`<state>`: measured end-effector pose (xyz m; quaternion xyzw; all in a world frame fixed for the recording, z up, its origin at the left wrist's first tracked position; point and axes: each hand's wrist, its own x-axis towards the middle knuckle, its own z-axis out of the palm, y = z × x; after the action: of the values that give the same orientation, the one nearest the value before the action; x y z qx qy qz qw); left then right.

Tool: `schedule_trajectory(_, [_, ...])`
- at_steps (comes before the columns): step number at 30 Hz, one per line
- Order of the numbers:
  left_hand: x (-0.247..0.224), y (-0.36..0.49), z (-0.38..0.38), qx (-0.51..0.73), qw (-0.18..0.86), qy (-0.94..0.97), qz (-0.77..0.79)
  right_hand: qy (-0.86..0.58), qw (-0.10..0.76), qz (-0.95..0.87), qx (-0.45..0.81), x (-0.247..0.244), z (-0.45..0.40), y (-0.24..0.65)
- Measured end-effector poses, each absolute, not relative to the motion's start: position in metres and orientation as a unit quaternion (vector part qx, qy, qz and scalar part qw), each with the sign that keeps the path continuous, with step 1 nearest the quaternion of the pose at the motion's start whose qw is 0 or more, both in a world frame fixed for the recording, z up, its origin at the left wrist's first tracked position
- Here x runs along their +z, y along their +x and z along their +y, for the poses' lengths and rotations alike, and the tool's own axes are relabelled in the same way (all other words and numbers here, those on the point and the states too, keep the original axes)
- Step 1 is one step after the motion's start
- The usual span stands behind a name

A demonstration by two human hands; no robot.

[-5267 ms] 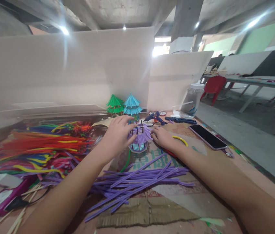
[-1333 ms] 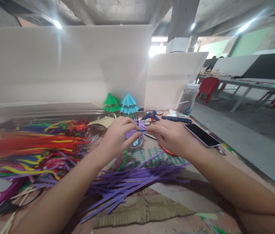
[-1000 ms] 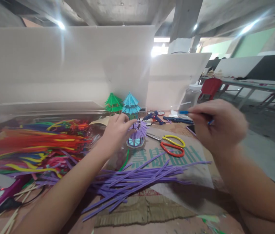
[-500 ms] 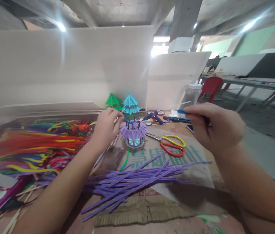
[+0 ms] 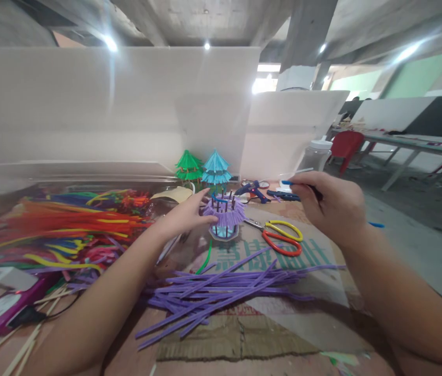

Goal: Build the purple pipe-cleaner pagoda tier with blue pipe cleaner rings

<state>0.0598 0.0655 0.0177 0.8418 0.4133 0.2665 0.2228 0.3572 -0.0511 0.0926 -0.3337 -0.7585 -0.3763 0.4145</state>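
Observation:
A small pagoda model (image 5: 226,216) with a purple fringed roof, dark upright posts and a pale blue base stands at mid-table. My left hand (image 5: 187,213) is at its left side, thumb against the front of the roof and fingers by the posts, gripping its edge. A bent blue piece (image 5: 218,198) shows among the posts. Off to the right, my right hand (image 5: 332,201) is raised and pinches a blue pipe cleaner (image 5: 376,224); one end pokes past the fingertips, the other behind the hand. Purple pipe cleaners (image 5: 228,292) lie loose in front of the model.
Scissors (image 5: 283,237) with red and yellow handles lie right of the model, and a glue gun (image 5: 254,190) behind it. Green (image 5: 188,166) and light blue (image 5: 216,166) pagodas stand at the back. Colourful pipe cleaners (image 5: 75,222) and a purple device (image 5: 13,305) are left.
My left hand has come to the purple model's side, its thumb now on the roof. My right hand has shifted slightly, and the blue pipe cleaner's far end has come into sight.

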Motion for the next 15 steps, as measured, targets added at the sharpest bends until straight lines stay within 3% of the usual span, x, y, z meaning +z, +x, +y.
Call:
schedule_trajectory(7, [0.02, 0.083, 0.031, 0.211, 0.039, 0.861, 0.462, -0.365, 0.405, -0.746, -0.382, 0.091, -0.048, 0.358])
schedule_trajectory(11, [0.03, 0.086, 0.018, 0.161, 0.002, 0.86, 0.484, -0.368, 0.394, -0.759, -0.366, 0.091, -0.049, 0.355])
schedule_trajectory(15, [0.039, 0.084, 0.017, 0.208, -0.034, 0.866, 0.454, -0.373, 0.37, -0.771, -0.359, 0.09, -0.049, 0.353])
